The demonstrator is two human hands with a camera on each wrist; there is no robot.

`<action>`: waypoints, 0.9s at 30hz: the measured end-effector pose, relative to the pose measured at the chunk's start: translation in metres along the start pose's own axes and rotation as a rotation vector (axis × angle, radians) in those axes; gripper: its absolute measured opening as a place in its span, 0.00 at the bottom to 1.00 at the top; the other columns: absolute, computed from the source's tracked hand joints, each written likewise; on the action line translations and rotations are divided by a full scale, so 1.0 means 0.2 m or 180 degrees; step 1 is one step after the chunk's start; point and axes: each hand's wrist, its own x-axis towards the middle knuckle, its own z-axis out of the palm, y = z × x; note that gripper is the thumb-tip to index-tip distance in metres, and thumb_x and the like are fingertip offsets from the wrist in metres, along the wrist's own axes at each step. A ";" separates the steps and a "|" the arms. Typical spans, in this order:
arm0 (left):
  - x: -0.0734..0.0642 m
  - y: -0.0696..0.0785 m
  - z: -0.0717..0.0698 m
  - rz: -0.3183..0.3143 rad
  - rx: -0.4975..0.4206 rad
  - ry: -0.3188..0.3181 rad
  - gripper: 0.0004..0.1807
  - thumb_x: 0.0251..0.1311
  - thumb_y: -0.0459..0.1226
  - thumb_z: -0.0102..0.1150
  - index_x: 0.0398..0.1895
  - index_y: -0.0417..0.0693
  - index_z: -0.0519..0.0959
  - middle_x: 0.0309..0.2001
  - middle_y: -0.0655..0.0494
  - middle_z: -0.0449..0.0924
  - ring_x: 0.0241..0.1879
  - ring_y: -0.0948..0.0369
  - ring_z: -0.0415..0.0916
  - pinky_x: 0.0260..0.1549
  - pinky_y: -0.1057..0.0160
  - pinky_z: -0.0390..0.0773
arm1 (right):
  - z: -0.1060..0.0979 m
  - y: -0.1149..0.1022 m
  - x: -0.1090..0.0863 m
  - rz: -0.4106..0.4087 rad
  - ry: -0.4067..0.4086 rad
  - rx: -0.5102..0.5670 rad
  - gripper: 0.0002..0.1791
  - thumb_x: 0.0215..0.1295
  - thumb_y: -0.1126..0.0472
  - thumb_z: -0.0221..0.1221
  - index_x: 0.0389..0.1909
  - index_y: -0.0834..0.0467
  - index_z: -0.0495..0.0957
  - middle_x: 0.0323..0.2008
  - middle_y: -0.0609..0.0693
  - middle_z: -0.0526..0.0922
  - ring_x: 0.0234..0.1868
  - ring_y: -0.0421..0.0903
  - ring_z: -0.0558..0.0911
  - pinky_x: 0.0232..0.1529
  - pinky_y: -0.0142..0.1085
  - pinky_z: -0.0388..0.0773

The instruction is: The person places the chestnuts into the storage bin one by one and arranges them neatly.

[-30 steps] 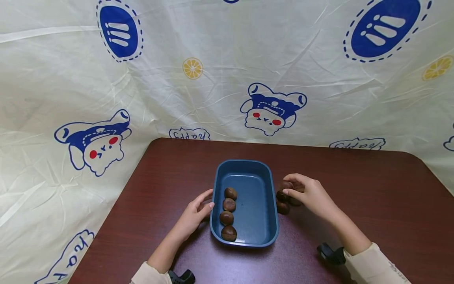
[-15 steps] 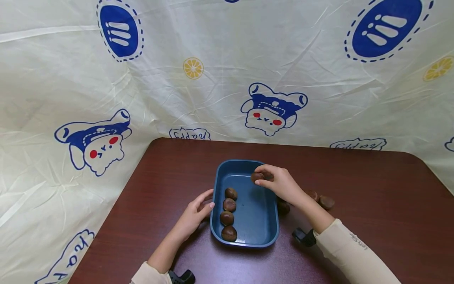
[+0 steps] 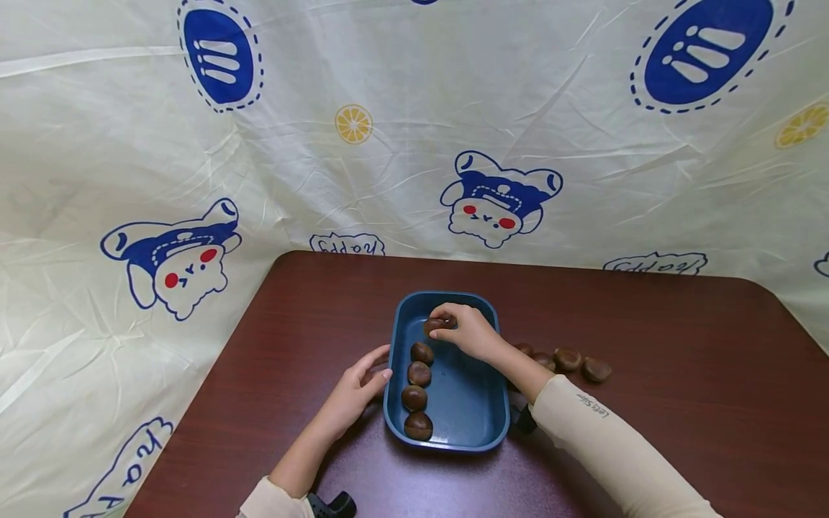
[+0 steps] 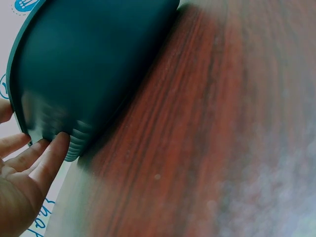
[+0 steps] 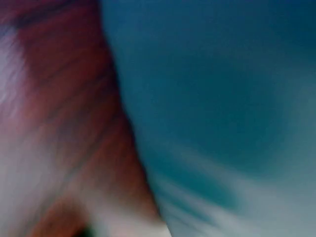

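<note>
Over the far end of a blue rectangular tray [image 3: 476, 428], my right hand [image 3: 471, 332] pinches a brown chestnut [image 3: 432, 328] between thumb and fingers. Whether the chestnut touches the tray floor, I cannot tell. Inside the tray several chestnuts [image 3: 414, 398] form a line along its left side, below the held one. My left hand [image 3: 356, 388] rests against the left wall of the tray. In the left wrist view its fairly straight fingers [image 4: 52, 160] touch the tray's outer side [image 4: 94, 64]. The right wrist view is blurred and shows mostly the tray wall [image 5: 197, 98].
To the right of the tray several loose chestnuts [image 3: 568, 360] lie on the dark brown table [image 3: 680, 360], some partly hidden by my right forearm. A pale printed cloth [image 3: 388, 187] hangs behind the table and at its left.
My right hand has picked up a chestnut from the group on the right and carried it left into the space over the tray's far end. My left hand has stayed in place.
</note>
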 end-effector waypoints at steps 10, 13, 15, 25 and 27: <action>0.00 0.00 0.00 0.0031 0.0046 -0.0010 0.26 0.64 0.37 0.49 0.64 0.40 0.60 0.58 0.38 0.64 0.49 0.47 0.71 0.43 0.62 0.74 | 0.08 0.00 0.04 0.0267 -0.0038 0.0073 0.16 0.58 0.64 0.59 0.47 0.64 0.75 0.38 0.52 0.79 0.38 0.48 0.78 0.34 0.37 0.76; 0.00 0.00 0.00 -0.0002 0.0057 -0.0003 0.25 0.64 0.38 0.49 0.64 0.42 0.60 0.58 0.39 0.65 0.49 0.48 0.71 0.43 0.62 0.74 | 0.09 0.00 0.04 0.0290 -0.0112 0.0040 0.15 0.59 0.65 0.58 0.48 0.64 0.75 0.39 0.54 0.79 0.39 0.49 0.78 0.35 0.37 0.76; 0.00 0.00 -0.01 -0.0008 0.0064 0.0000 0.25 0.64 0.38 0.49 0.64 0.42 0.60 0.58 0.39 0.64 0.49 0.48 0.71 0.43 0.63 0.74 | 0.10 0.00 0.04 0.0274 -0.0163 0.0040 0.15 0.59 0.67 0.57 0.47 0.65 0.75 0.39 0.55 0.79 0.39 0.49 0.78 0.35 0.37 0.77; 0.00 0.01 0.00 0.0014 0.0037 -0.0013 0.25 0.64 0.35 0.48 0.64 0.38 0.59 0.58 0.36 0.64 0.49 0.47 0.70 0.44 0.62 0.74 | 0.08 0.00 0.03 0.0286 -0.0100 0.0126 0.13 0.60 0.68 0.56 0.46 0.64 0.75 0.39 0.55 0.79 0.39 0.49 0.79 0.34 0.37 0.77; 0.00 0.02 0.00 -0.0012 -0.0003 -0.0018 0.25 0.65 0.34 0.47 0.64 0.37 0.59 0.58 0.35 0.63 0.50 0.45 0.70 0.44 0.63 0.73 | 0.07 0.00 0.03 0.0271 -0.0055 0.0110 0.12 0.60 0.68 0.56 0.46 0.63 0.76 0.39 0.54 0.79 0.39 0.49 0.79 0.34 0.37 0.77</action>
